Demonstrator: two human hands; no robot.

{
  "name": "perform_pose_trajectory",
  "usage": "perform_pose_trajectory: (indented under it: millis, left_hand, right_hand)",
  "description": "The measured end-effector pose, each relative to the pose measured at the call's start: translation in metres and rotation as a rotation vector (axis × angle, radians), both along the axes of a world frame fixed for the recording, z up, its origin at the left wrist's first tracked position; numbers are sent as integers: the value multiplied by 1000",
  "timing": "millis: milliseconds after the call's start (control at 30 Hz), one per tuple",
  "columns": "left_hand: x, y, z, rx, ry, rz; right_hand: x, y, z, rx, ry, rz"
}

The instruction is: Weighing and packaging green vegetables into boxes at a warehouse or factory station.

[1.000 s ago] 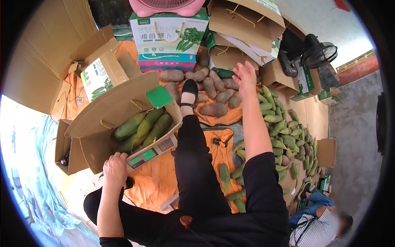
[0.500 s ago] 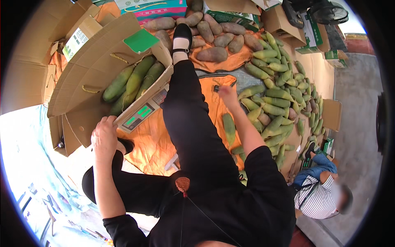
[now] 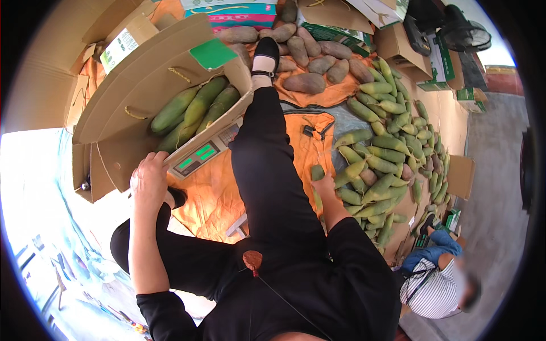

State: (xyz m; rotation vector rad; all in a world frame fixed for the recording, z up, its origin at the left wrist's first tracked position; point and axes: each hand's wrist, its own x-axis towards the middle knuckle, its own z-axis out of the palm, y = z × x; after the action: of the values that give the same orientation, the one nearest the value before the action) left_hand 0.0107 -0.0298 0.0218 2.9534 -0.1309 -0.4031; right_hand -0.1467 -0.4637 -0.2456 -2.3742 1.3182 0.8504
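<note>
My right hand (image 3: 324,186) is closed around a long green radish (image 3: 317,171) lying on the orange sheet, at the left side of a heap of green radishes (image 3: 388,153). My left hand (image 3: 149,177) grips the near edge of an open cardboard box (image 3: 131,74), its fingers bent over the rim. Inside the box lie several large green radishes (image 3: 193,108). A scale with lit green displays (image 3: 196,159) shows along the box's near side. A small black object (image 3: 309,131) rests on the sheet beyond my right hand; its kind is unclear.
Reddish radishes (image 3: 304,83) lie at the back near my outstretched foot (image 3: 265,57). Cartons (image 3: 335,28) and a black fan (image 3: 466,34) stand behind. At the right, another person in a striped shirt (image 3: 435,287) sits by the heap. Orange sheeting (image 3: 210,199) covers the floor.
My right hand has come away from the small black object, moved nearer to me and closed on the green radish. My left hand stays at the box edge.
</note>
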Motion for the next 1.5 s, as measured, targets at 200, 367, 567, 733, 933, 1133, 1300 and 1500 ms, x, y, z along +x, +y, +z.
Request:
perform_pose_trajectory:
  millis: [200, 367, 567, 733, 933, 1133, 1300, 1500]
  left_hand:
    - [-1, 0, -2, 25, -32, -9]
    - [-3, 6, -4, 33, -2, 4]
    - [2, 1, -1, 52, -19, -16]
    - [-10, 13, 3, 101, -46, 11]
    - [-12, 17, 5, 95, -81, -1]
    - [-17, 24, 11, 145, -105, 11]
    - [-20, 31, 3, 154, -94, 19]
    - [-25, 35, 3, 192, -148, -16]
  right_hand:
    - [12, 21, 12, -15, 153, 97]
    - [13, 26, 8, 24, 121, 155]
    - [1, -13, -28, 203, -139, 98]
    - [63, 20, 45, 178, -427, 351]
    - [149, 31, 150, 280, -840, 361]
    - [205, 73, 291, 453, -1330, 474]
    - [223, 137, 373, 692, -1535, 608]
    - [246, 221, 362, 820, -1431, 994]
